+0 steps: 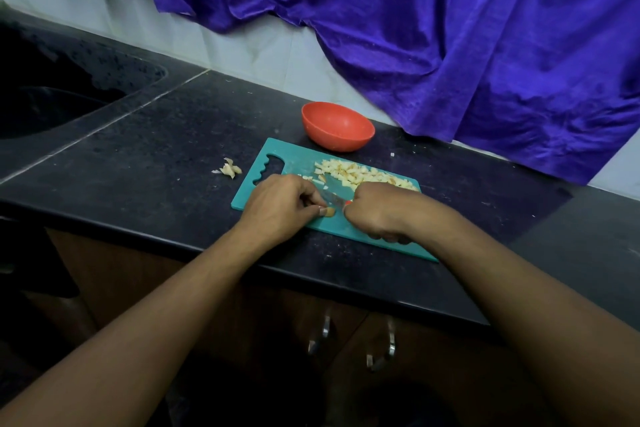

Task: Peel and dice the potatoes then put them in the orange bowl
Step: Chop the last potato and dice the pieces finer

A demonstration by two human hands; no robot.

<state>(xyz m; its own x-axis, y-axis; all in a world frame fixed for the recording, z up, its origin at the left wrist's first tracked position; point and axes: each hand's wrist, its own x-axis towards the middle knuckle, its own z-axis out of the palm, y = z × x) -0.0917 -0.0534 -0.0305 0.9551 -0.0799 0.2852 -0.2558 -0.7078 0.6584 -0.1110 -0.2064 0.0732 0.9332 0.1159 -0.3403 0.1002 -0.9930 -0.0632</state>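
Note:
A teal cutting board lies on the black counter. A heap of diced potato covers its far side. My left hand pinches a small potato piece near the board's front edge. My right hand grips a knife by its red handle, and the blade points left over the piece. The orange bowl stands just behind the board and looks empty.
A small pile of potato peels lies on the counter left of the board. A dark sink is at the far left. A purple cloth hangs along the back wall. Cabinet handles show below the counter edge.

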